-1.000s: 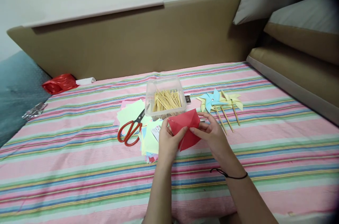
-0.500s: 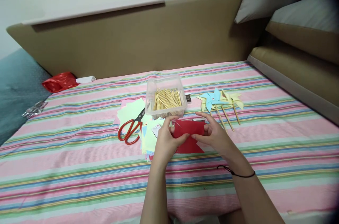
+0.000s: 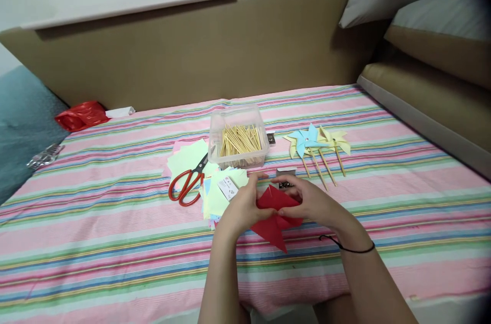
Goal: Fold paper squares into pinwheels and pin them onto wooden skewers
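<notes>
A red sheet of paper [image 3: 269,232], cut into points and partly folded, is between my two hands above the striped cloth. My left hand [image 3: 246,206] pinches its left side, thumb pressed near the middle. On the other side my right hand [image 3: 309,202] grips the paper, its thumb close to the left one. Just beyond the fingers lies a small open box [image 3: 286,176] with dark bits in it. A stack of pale coloured paper [image 3: 215,206] with a small white card [image 3: 227,188] sits left of my left hand.
Red-handled scissors [image 3: 187,186] rest on paper sheets. Behind stands a clear plastic box [image 3: 238,158] of thin wooden sticks [image 3: 241,140]. Blue and yellow pinwheels [image 3: 309,140] lie to the right. A red plastic bag [image 3: 83,115] is at the far left, near the sofa back [image 3: 192,58].
The red paper has been turned in my hands, so a point now faces up and another hangs down. Both hands have come slightly nearer, uncovering the small box.
</notes>
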A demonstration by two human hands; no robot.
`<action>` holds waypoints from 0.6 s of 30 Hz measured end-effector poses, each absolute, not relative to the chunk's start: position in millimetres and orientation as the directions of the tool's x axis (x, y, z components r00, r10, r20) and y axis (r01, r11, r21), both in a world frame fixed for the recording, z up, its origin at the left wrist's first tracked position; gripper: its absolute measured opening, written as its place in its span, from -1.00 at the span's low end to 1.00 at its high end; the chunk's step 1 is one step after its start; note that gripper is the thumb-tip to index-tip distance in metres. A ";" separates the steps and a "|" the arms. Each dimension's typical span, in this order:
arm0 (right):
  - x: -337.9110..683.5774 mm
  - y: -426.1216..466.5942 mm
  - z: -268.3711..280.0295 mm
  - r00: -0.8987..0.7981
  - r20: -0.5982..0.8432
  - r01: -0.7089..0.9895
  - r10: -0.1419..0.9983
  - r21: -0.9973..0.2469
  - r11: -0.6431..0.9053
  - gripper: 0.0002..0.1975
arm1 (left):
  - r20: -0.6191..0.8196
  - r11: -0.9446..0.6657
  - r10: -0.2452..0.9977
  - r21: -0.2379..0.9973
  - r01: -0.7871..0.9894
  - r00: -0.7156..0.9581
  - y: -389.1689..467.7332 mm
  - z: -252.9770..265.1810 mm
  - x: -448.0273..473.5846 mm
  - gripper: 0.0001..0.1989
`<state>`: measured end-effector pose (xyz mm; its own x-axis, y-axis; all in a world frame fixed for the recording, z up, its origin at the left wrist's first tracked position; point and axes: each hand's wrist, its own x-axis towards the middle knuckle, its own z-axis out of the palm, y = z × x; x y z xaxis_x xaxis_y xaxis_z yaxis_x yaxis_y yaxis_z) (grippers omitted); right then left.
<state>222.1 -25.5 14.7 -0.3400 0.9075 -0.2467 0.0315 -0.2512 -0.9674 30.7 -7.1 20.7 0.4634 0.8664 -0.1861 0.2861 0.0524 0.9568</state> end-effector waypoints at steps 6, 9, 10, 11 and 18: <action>216.7 -24.1 11.2 -0.356 -0.274 0.049 0.894 -0.960 -0.275 -0.47 | -0.179 0.024 0.868 0.947 0.321 0.464 -4.9 19.9 29.9 -0.38; 215.3 -23.4 9.7 -0.359 -0.280 0.065 0.890 -0.959 -0.275 -0.49 | -0.192 0.016 0.868 0.933 0.360 0.458 -4.9 19.7 29.9 -0.41; 215.1 -23.3 9.1 -0.362 -0.279 0.076 0.889 -0.960 -0.270 -0.49 | -0.197 0.015 0.865 0.929 0.370 0.462 -5.0 19.6 29.9 -0.41; 215.0 -23.2 8.6 -0.362 -0.278 0.087 0.890 -0.960 -0.265 -0.49 | -0.203 0.017 0.861 0.928 0.372 0.467 -5.2 19.5 30.0 -0.41; 217.1 -22.0 17.4 -0.265 -0.260 0.000 0.929 -0.963 -0.269 -0.60 | -0.178 0.162 0.894 0.984 0.073 0.411 -4.6 28.7 33.5 -0.46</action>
<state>217.1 -22.0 17.4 -0.2652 0.9286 -0.2597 -0.0003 -0.2694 -0.9630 33.5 -4.6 28.7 0.4108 0.8942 -0.1778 0.0727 0.1623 0.9841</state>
